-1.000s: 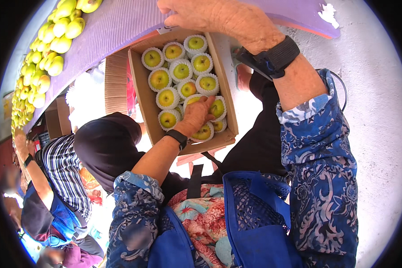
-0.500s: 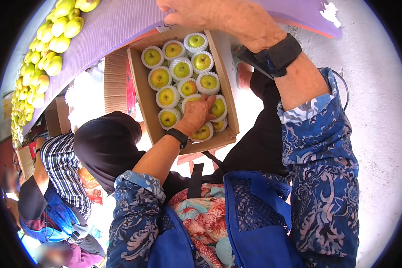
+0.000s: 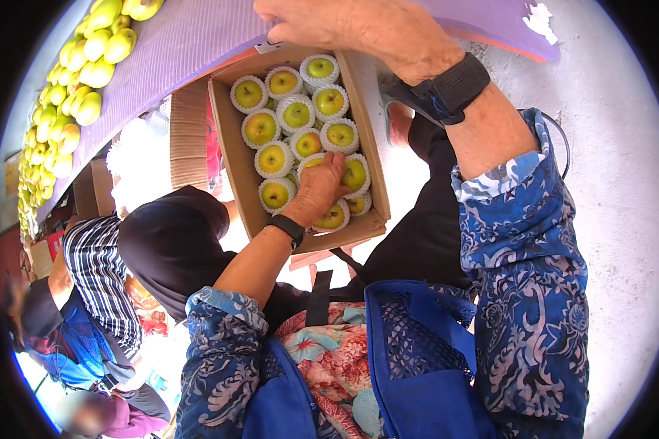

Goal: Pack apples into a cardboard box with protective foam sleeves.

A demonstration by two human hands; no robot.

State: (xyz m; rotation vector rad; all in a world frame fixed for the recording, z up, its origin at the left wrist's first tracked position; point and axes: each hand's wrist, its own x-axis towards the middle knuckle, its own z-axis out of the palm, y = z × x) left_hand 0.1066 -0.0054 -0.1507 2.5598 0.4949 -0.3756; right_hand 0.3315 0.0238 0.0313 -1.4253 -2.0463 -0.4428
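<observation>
A cardboard box (image 3: 232, 164) holds several yellow-green apples (image 3: 296, 115), each in a white foam net. My left hand (image 3: 316, 192), with a dark band on its wrist, reaches into the near part of the box. Its thumb and fingers close on the side of a netted apple (image 3: 354, 174), and the hand partly covers another apple beside it. Over the far side of the box, my right hand (image 3: 337, 28) lies at the edge of the purple table (image 3: 190, 44). Its thumb and forefinger are apart; the other fingers are cut off by the picture's top edge.
Rows of yellow-green fruit (image 3: 88, 73) lie on the table at the far left. Below the table stand a corrugated cardboard piece (image 3: 189, 135) and other boxes (image 3: 94, 192). Another person in a striped garment (image 3: 106, 274) is close on my left. Grey floor (image 3: 615, 183) lies to the right.
Both hands stay in nearly the same places, with only a slight shift. The person on the left has moved a little.
</observation>
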